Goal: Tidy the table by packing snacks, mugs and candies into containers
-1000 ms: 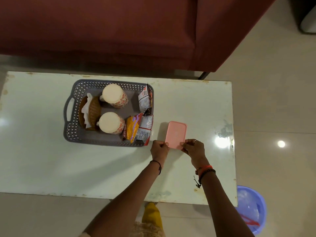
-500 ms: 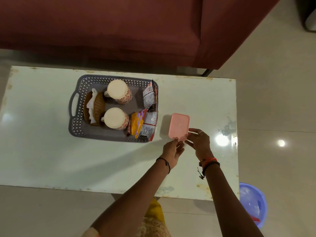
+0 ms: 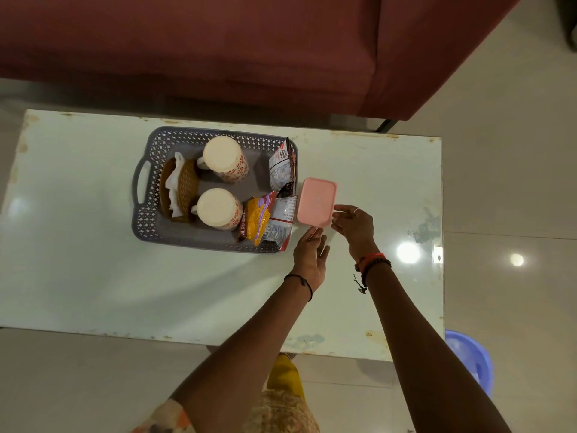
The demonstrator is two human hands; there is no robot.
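Pink box [image 3: 317,202] on the desk [image 3: 93,276], just beside a grey basket [image 3: 146,223] holding upturned mugs [image 3: 225,157] and snack packets [image 3: 259,223]. Left hand [image 3: 309,257], fingers [image 3: 312,235] straight, touches the box's near edge; right hand [image 3: 356,226] touches its right edge.

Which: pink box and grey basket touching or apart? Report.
Cannot tell. Head view: snack packets overhang the grey basket, hiding any gap to the pink box.

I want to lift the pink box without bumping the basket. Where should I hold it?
Probably grip its two short ends, coming from the right: the pink box lies flat, its left long side close against the grey basket.
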